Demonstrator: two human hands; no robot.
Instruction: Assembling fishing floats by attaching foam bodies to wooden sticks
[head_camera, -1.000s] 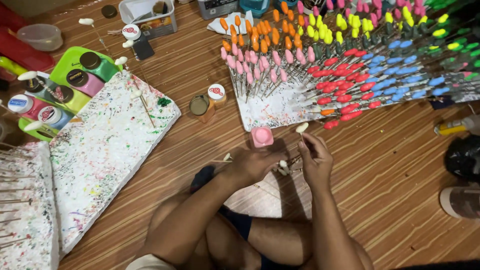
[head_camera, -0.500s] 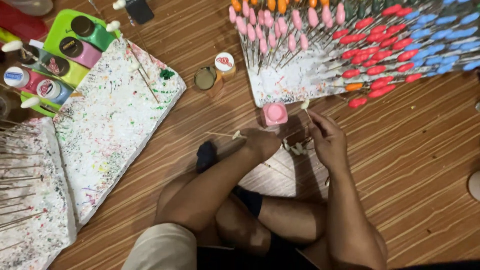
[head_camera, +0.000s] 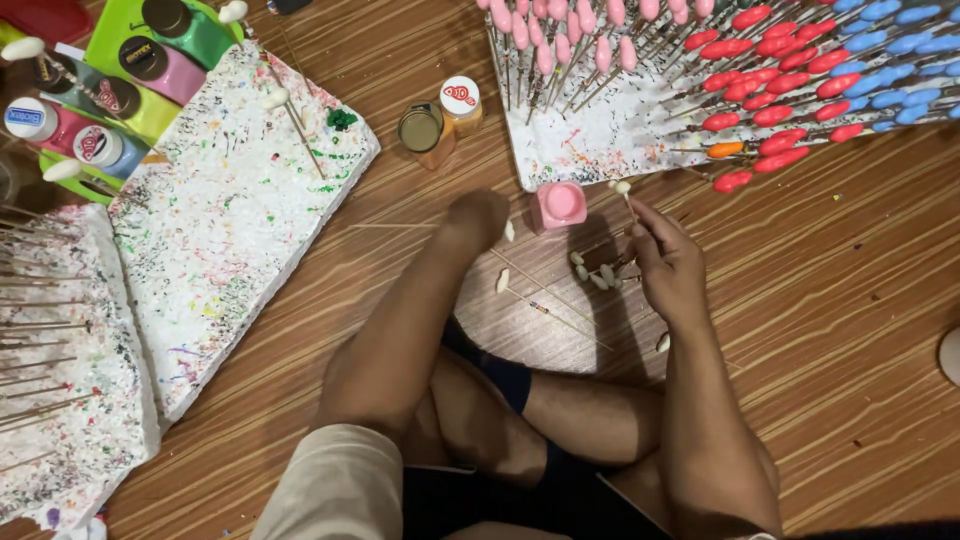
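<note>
Our right hand (head_camera: 668, 258) pinches a thin white-tipped stick (head_camera: 627, 196) just beside the pink paint pot (head_camera: 558, 205) on the wooden floor (head_camera: 820, 300); our left hand (head_camera: 478, 215), knuckles only, we cannot tell.

Paint-flecked foam board (head_camera: 235, 210), paint bottles (head_camera: 160, 65), orange jars (head_camera: 440, 115).

The person sits cross-legged on the floor (head_camera: 830, 330); a small jar (head_camera: 558, 205) stands just ahead of the knees, between the left hand (head_camera: 478, 215) and right hand (head_camera: 665, 262); loose sticks (head_camera: 600, 272) lie just behind the jar; a foam board (head_camera: 560, 150) stuck with sticks lies beyond; two bottles (head_camera: 440, 118) stand left of it; a splattered board (head_camera: 225, 215) lies far left, paint bottles (head_camera: 110, 90) behind it.
</note>
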